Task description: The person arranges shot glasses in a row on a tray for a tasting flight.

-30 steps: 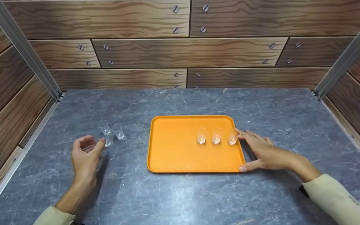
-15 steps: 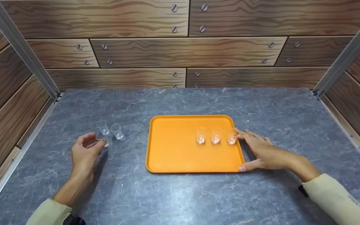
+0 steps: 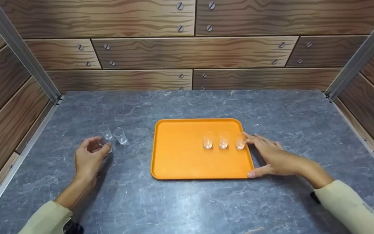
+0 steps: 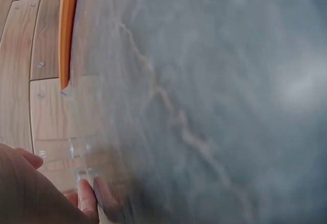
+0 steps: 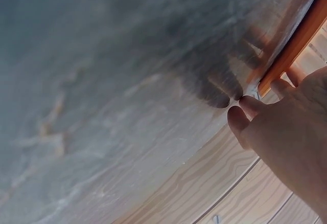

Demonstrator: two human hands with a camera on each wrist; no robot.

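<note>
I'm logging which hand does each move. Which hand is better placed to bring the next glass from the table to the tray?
Left. The left hand already pinches a glass beside two others on the table, left of the tray. The right hand rests at the tray's right edge, far from them.

Three glasses (image 3: 223, 140) on tray (image 3: 180, 156); three glasses left (image 3: 112, 136).
</note>
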